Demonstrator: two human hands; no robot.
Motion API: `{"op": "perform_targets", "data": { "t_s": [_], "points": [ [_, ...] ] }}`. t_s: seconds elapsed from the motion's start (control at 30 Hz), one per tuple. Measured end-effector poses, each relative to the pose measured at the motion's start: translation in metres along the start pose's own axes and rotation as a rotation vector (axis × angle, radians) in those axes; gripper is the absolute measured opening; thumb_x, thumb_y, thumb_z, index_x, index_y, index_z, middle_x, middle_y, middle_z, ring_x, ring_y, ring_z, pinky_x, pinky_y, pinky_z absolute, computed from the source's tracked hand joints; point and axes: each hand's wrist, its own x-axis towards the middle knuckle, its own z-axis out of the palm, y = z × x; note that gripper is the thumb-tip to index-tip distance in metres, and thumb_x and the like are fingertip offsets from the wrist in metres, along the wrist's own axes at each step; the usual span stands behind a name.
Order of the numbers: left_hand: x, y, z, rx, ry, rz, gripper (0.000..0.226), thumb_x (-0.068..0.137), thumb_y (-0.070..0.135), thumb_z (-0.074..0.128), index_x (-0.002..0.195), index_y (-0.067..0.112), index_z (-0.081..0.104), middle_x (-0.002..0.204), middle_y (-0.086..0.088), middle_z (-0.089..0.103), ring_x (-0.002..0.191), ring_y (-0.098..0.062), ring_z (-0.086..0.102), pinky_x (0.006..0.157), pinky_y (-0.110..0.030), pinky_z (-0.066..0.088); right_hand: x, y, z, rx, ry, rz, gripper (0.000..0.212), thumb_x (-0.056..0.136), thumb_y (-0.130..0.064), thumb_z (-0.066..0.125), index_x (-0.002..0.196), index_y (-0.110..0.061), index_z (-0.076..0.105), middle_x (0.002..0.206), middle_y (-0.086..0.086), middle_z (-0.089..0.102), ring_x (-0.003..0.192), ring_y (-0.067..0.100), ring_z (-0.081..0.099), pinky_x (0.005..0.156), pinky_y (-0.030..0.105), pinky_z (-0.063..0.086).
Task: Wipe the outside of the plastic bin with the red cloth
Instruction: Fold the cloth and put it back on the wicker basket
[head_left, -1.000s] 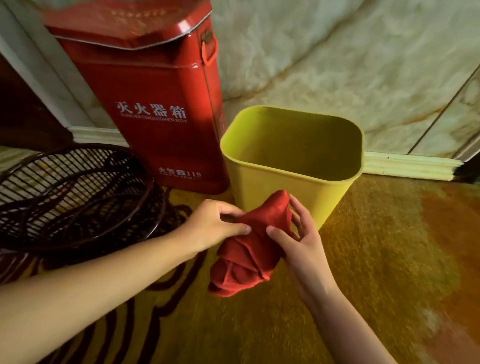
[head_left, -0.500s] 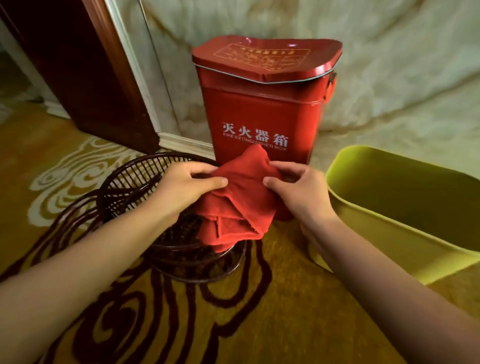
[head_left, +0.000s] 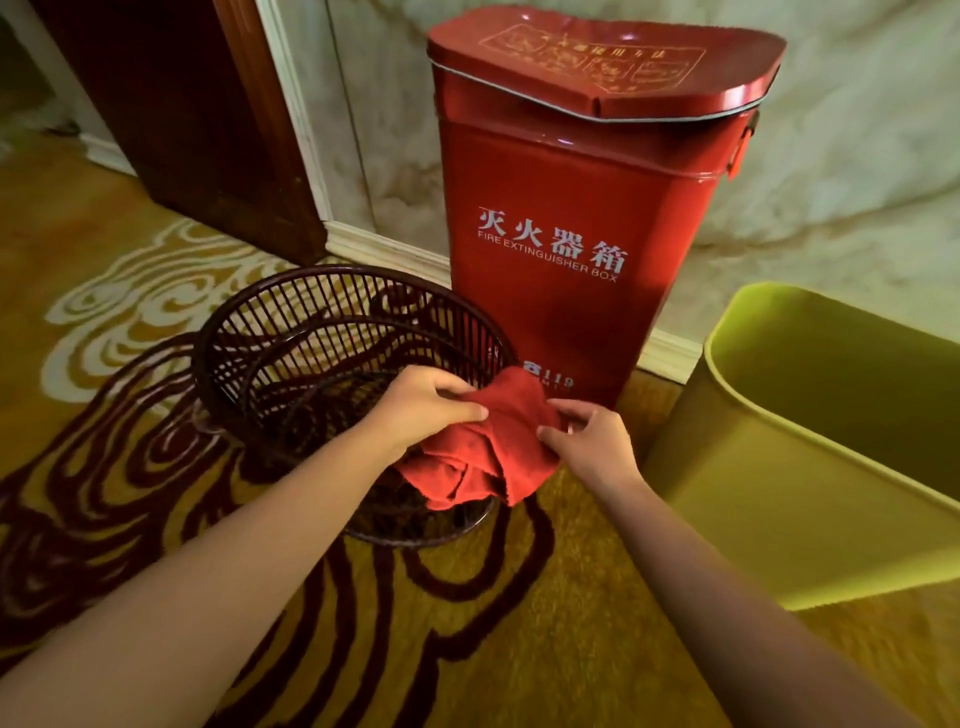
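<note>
Left hand (head_left: 423, 410) and right hand (head_left: 589, 441) pinch red cloth (head_left: 488, 457) over wire basket (head_left: 270, 332); plastic bin (head_left: 779, 499) right, untouched. Risk: cloth snags basket rim.

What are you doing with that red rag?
A person holds a bunched red cloth in both hands, left hand and right hand, above the dark wire basket. The yellow-green plastic bin they should wipe sits untouched to the right, beside the red metal fire extinguisher box.
</note>
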Motion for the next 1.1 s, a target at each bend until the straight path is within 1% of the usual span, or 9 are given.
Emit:
{"op": "perform_targets", "data": {
  "t_s": [0.13,0.23,0.4,0.57,0.63,0.73,0.83,0.97,1.1],
  "points": [
    [0.003,-0.002,-0.011,-0.039,-0.134,-0.024,0.024,0.061,0.028,0.078,0.082,0.034,0.069,0.085,0.017,0.063,0.08,0.004,0.056,0.056,-0.003,0.04,0.001,0.006,0.004,0.08,-0.033,-0.009,0.046,0.074,-0.016,0.073,0.119,-0.016,0.062,0.114,0.005,0.067,0.101,0.015,0.061,0.092,0.032,0.048],
    [0.008,-0.012,-0.014,-0.096,-0.189,-0.06,0.018,0.062,0.026,0.077,0.074,0.037,0.068,0.091,0.009,0.068,0.087,-0.005,0.062,0.074,-0.017,0.048,0.002,0.006,0.008,0.159,-0.081,-0.006,0.047,0.075,-0.014,0.071,0.122,-0.014,0.061,0.119,0.006,0.066,0.107,0.018,0.061,0.098,0.041,0.049],
    [0.026,-0.021,-0.016,-0.134,-0.205,-0.116,0.017,0.063,0.02,0.077,0.075,0.031,0.071,0.09,0.003,0.07,0.09,-0.015,0.065,0.077,-0.023,0.049,0.011,0.003,0.016,0.196,-0.067,-0.038,0.045,0.076,-0.011,0.07,0.12,-0.014,0.06,0.119,0.003,0.063,0.1,0.011,0.059,0.089,0.024,0.046],
    [0.037,-0.029,-0.013,-0.275,-0.432,-0.289,0.048,0.043,0.055,0.075,0.085,0.032,0.072,0.091,0.007,0.074,0.09,-0.013,0.067,0.083,-0.033,0.049,0.013,0.008,0.018,0.27,-0.076,-0.046,0.045,0.077,-0.007,0.07,0.12,-0.015,0.061,0.116,-0.001,0.058,0.108,0.012,0.055,0.097,0.025,0.042],
    [0.043,-0.035,-0.012,-0.402,-0.494,-0.411,0.052,0.054,0.062,0.065,0.088,0.024,0.071,0.086,0.004,0.071,0.086,-0.018,0.064,0.087,-0.035,0.045,0.013,0.009,0.018,0.297,-0.064,-0.059,0.044,0.077,-0.006,0.07,0.119,-0.016,0.062,0.113,-0.003,0.058,0.109,0.012,0.055,0.097,0.024,0.041],
    [0.044,-0.038,-0.013,-0.428,-0.494,-0.455,0.02,0.083,0.035,0.052,0.088,0.023,0.067,0.088,-0.002,0.064,0.082,-0.019,0.057,0.091,-0.039,0.043,0.013,0.01,0.019,0.326,-0.066,-0.059,0.045,0.077,-0.006,0.07,0.119,-0.018,0.061,0.114,-0.003,0.057,0.109,0.01,0.054,0.099,0.024,0.04],
    [0.042,-0.036,-0.015,-0.362,-0.418,-0.332,0.025,0.085,0.007,0.05,0.088,0.024,0.068,0.08,0.0,0.065,0.065,-0.012,0.061,0.064,-0.029,0.052,0.012,0.01,0.015,0.345,-0.056,-0.059,0.045,0.076,-0.006,0.07,0.118,-0.019,0.062,0.116,0.0,0.058,0.109,0.011,0.056,0.101,0.028,0.042],
    [0.044,-0.03,-0.031,-0.456,-0.181,-0.186,0.03,0.076,-0.004,0.058,0.08,0.024,0.071,0.073,0.004,0.067,0.055,-0.006,0.064,0.048,-0.021,0.052,0.017,0.01,0.005,0.326,0.007,-0.086,0.044,0.075,-0.008,0.072,0.116,-0.02,0.064,0.117,-0.001,0.059,0.107,0.011,0.057,0.1,0.029,0.045],
    [0.036,-0.043,-0.026,-0.414,-0.16,-0.231,0.031,0.076,-0.004,0.058,0.091,0.021,0.068,0.084,0.002,0.066,0.058,-0.002,0.065,0.045,-0.016,0.048,0.022,0.013,0.008,0.297,-0.035,-0.058,0.046,0.076,-0.011,0.072,0.121,-0.018,0.061,0.123,0.001,0.057,0.108,0.013,0.056,0.097,0.027,0.044]
  ]
}}
